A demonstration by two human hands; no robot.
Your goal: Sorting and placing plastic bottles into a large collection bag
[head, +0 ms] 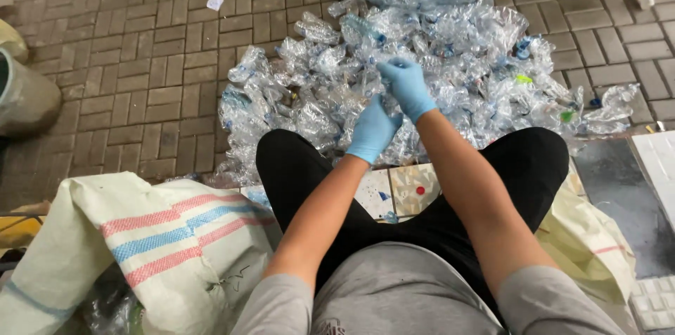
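A heap of crushed clear plastic bottles (464,61) lies on the brick paving in front of my knees. Both hands wear light blue gloves. My left hand (373,131) is closed around the lower part of one crumpled clear bottle (376,92) held over the near edge of the heap. My right hand (406,86) grips the upper end of that same bottle, fingers curled at its top. I sit with my legs apart in black shorts.
A white woven sack (169,250) with red and blue stripes lies open at my left. Another pale sack (598,243) sits at my right. A round pale container (24,96) stands at the far left. Patterned tiles (408,191) with a red cap lie between my legs.
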